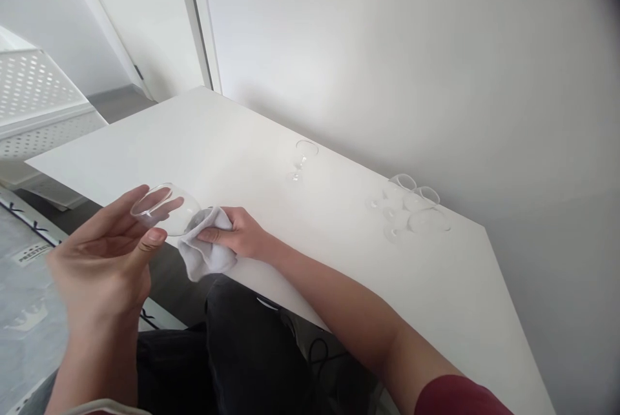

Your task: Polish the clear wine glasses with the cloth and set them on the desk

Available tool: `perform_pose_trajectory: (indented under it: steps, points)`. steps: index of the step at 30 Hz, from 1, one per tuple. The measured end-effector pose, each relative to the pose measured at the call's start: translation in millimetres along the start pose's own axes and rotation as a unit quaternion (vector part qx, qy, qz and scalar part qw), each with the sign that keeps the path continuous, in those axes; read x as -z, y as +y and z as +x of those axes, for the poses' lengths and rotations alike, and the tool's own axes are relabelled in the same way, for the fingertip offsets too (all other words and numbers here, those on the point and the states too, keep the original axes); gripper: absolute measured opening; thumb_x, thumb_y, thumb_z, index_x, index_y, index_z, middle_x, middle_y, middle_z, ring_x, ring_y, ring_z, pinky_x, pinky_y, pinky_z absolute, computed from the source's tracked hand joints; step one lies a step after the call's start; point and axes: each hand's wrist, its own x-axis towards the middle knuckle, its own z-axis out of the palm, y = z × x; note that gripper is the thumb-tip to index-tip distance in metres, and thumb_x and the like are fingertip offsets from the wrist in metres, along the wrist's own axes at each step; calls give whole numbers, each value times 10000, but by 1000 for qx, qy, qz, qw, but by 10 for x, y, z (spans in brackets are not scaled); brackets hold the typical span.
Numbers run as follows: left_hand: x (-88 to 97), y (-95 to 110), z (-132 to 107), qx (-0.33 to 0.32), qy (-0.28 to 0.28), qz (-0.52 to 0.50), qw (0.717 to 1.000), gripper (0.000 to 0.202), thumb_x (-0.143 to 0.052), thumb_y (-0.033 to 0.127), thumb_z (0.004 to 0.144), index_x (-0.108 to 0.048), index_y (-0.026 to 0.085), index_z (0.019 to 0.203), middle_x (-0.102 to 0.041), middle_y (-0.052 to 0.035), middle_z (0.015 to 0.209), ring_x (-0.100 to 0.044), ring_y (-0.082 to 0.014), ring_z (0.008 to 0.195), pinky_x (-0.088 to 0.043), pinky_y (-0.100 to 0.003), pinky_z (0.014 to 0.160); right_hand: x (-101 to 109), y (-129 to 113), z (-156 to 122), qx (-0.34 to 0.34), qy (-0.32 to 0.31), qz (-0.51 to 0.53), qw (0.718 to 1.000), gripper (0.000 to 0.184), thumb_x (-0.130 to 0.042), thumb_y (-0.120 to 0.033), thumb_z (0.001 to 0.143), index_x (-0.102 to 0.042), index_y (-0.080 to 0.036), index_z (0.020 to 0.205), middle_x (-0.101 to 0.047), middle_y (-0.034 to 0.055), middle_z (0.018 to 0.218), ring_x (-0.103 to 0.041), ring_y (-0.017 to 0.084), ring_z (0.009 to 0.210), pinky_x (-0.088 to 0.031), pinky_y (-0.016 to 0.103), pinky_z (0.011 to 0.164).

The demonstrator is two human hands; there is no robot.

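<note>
A clear wine glass (181, 212) lies tilted sideways in the air over the table's front edge, its rim toward the left. My left hand (109, 244) cups its bowl loosely, fingers behind the glass and thumb at the near side; the fingers show through it. In my right hand (242, 233) a white cloth (206, 253) is pinched around the stem end of the glass. The cloth hides the stem and foot.
On the white table (310, 241), one stemmed glass (304, 160) stands near the wall. Several more stemmed glasses (411, 202) are grouped farther right. White perforated baskets (39, 89) stand at the left, beyond the table. A grey patterned fabric item (29, 292) lies at lower left.
</note>
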Motion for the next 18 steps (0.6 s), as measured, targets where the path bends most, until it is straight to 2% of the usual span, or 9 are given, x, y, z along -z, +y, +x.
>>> perform_pose_trajectory:
  steps: [2, 4, 7, 9, 11, 13, 15, 18]
  points:
    - [-22, 54, -41, -8, 22, 53, 998, 698, -1049, 247, 692, -821, 140, 1343, -854, -158, 1263, -840, -376, 1145, -670, -604, 1128, -21, 17, 25, 27, 9, -25, 999, 360, -993, -456, 819, -818, -196, 995, -773, 39, 982, -684, 192, 960, -545, 313, 915]
    - [33, 75, -36, 10, -4, 58, 998, 770, -1047, 290, 698, -793, 165, 1413, -844, -152, 1289, -838, -344, 1137, -689, -535, 1103, -17, 21, 35, 10, -33, -10, 999, 371, -1003, -456, 807, -816, -182, 973, -770, 36, 942, -685, 189, 944, -547, 309, 904]
    - [230, 54, 49, 108, -134, 26, 985, 710, -1003, 383, 768, -788, 209, 1422, -815, -159, 1360, -831, -336, 1154, -733, -445, 986, 30, -7, 33, -63, -112, 22, 991, 429, -1060, -430, 720, -793, -152, 907, -754, 31, 881, -680, 179, 882, -552, 289, 833]
    - [360, 55, 102, 139, -219, 17, 966, 579, -962, 383, 813, -815, 208, 1345, -801, -186, 1389, -823, -392, 1196, -746, -478, 949, 63, -50, 20, -103, -151, 48, 982, 465, -1082, -427, 681, -769, -140, 870, -745, 35, 867, -682, 178, 866, -556, 285, 812]
    - [432, 92, 118, 110, -266, 29, 957, 493, -939, 316, 812, -832, 213, 1281, -817, -193, 1351, -810, -441, 1226, -742, -555, 972, 85, -109, -5, -130, -177, 79, 972, 490, -1076, -463, 688, -752, -132, 850, -738, 45, 869, -686, 176, 857, -560, 280, 794]
    - [446, 147, 101, 76, -269, 49, 959, 485, -913, 223, 785, -837, 245, 1263, -843, -160, 1282, -805, -444, 1241, -729, -607, 1009, 95, -172, -43, -156, -193, 104, 963, 504, -1059, -498, 711, -747, -129, 856, -738, 55, 873, -683, 171, 821, -554, 270, 744]
    - [440, 180, 79, 48, -264, 60, 961, 524, -889, 155, 736, -837, 276, 1243, -862, -119, 1218, -806, -431, 1243, -724, -626, 1025, 100, -225, -86, -173, -195, 123, 958, 506, -1041, -514, 737, -757, -127, 893, -750, 68, 887, -677, 167, 774, -546, 265, 695]
    - [470, 143, 75, -11, -292, 67, 954, 582, -877, 129, 662, -835, 291, 1219, -870, -88, 1177, -818, -412, 1205, -726, -617, 1024, 117, -261, -126, -186, -194, 144, 952, 474, -1018, -500, 783, -777, -133, 960, -762, 65, 885, -678, 163, 728, -547, 269, 672]
